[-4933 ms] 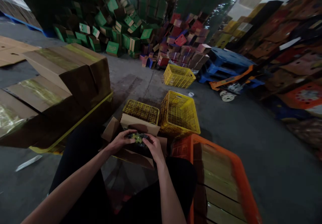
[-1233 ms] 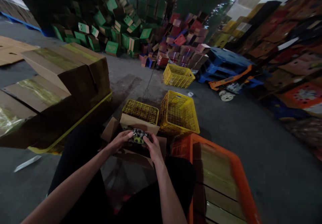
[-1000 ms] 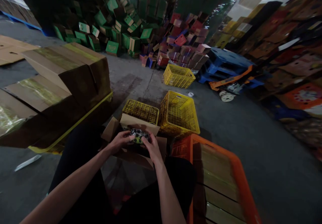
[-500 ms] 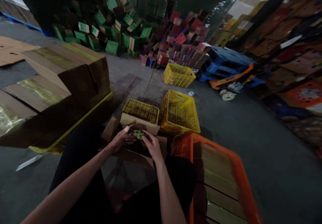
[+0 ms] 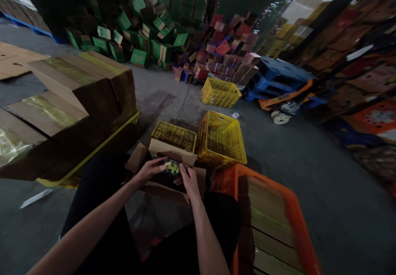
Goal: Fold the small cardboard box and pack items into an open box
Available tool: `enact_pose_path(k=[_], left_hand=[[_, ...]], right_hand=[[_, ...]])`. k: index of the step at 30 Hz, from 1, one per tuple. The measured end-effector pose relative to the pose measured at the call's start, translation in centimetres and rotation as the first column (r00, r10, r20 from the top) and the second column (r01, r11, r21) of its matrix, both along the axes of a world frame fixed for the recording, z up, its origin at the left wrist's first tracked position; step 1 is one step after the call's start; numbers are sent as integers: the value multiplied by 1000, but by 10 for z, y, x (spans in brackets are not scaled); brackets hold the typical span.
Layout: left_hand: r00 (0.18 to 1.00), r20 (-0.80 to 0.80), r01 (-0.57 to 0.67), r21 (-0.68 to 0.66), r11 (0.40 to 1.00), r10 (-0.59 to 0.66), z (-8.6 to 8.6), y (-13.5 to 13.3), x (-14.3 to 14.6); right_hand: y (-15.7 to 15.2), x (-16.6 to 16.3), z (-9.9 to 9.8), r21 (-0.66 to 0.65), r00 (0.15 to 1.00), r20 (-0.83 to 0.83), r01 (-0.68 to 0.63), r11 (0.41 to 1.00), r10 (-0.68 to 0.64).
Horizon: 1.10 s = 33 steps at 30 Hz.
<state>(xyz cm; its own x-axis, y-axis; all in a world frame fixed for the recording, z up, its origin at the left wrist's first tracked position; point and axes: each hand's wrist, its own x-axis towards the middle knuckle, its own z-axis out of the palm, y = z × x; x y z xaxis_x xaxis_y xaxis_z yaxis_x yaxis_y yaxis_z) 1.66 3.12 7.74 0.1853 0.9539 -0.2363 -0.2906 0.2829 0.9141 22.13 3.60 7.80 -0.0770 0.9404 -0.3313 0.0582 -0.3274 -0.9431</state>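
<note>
Between my knees stands an open cardboard box (image 5: 173,153) with its flaps spread. Over its opening, both hands hold a small yellow-green item with dark spots in clear plastic wrap (image 5: 172,167); its exact kind does not show. My left hand (image 5: 151,171) grips its left end, thumb toward the item. My right hand (image 5: 188,177) pinches the right end between thumb and fingers. The inside of the box is dark, so its contents are hidden.
An upturned yellow crate (image 5: 173,136) and an open yellow crate (image 5: 221,139) stand just beyond the box. Taped cartons (image 5: 83,81) are stacked at left. An orange crate (image 5: 293,209) holding cartons is at right. Farther off are a yellow crate (image 5: 220,92), blue pallets (image 5: 281,75) and a pallet jack (image 5: 286,97).
The wrapped item has turned in my hands, showing its spotted yellow-green face more plainly. The fingers of both hands have shifted their hold slightly.
</note>
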Motion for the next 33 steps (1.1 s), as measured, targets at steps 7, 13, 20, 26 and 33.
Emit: enact_pose_path(k=[7,13,20,26,33], left_hand=[[1000,17,-4,-26,1000,5,0,-2,0],[982,-41,-185,-79,980,182,-12,0,-2],[971,-124,-213,-50,976,206,-12,0,-3],[976,-118,-188,-30,982,183,-12,-1,-1],[991,52,-115,-123,986,122,-5,-1,0]], right_hand=[[-4,-1,6,-31,995,25,-100,995,100],[-1,2,7,40,991,62,-120,992,117],[2,4,3,93,990,-70,-112,989,119],[-2,0,14,130,975,-31,-216,968,222],[-1,3,12,132,983,-18,-177,975,181]])
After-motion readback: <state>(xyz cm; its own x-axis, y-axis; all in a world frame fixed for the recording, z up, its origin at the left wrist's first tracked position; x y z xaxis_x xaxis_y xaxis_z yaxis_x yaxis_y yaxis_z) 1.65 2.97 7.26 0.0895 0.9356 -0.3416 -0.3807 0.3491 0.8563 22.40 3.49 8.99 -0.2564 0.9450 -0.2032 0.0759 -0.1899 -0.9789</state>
